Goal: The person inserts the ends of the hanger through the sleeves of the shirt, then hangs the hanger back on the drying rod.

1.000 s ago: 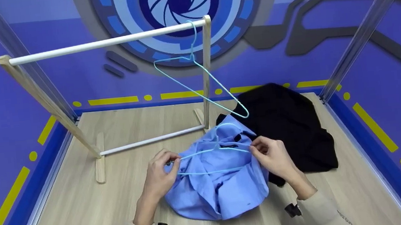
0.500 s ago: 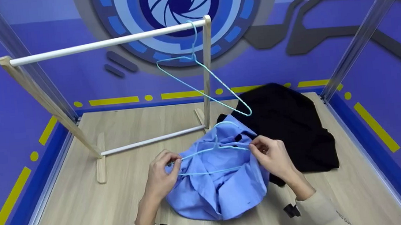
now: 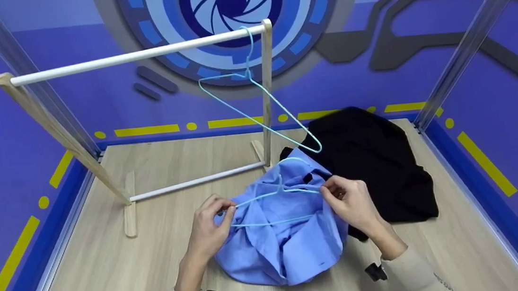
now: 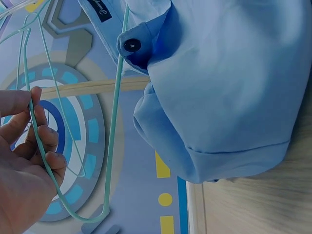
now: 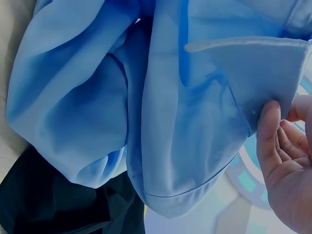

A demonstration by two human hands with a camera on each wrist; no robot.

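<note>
A light-blue hanger (image 3: 264,196) lies across the front of a crumpled blue shirt (image 3: 305,250). My left hand (image 3: 207,226) pinches the hanger's left arm between thumb and fingers; in the left wrist view the hand (image 4: 29,151) has the hanger wire (image 4: 113,112) clear of the buttoned collar (image 4: 139,41). On the other side my right hand (image 3: 355,203) pinches at the hanger's right arm and the shirt's edge. In the right wrist view that hand (image 5: 287,156) grips a corner of the collar (image 5: 258,68); the hanger's end is hidden there.
Behind to the left stands a rack with a white top rail (image 3: 136,56) and wooden posts. A second light-blue hanger (image 3: 284,110) hangs at the rail's right end. A black garment (image 3: 375,167) lies on the table (image 3: 110,274) at the right, partly behind the shirt.
My right hand has shifted very slightly left along with its end of the hanger. The hanging hanger sways a little. Both grips stay the same.
</note>
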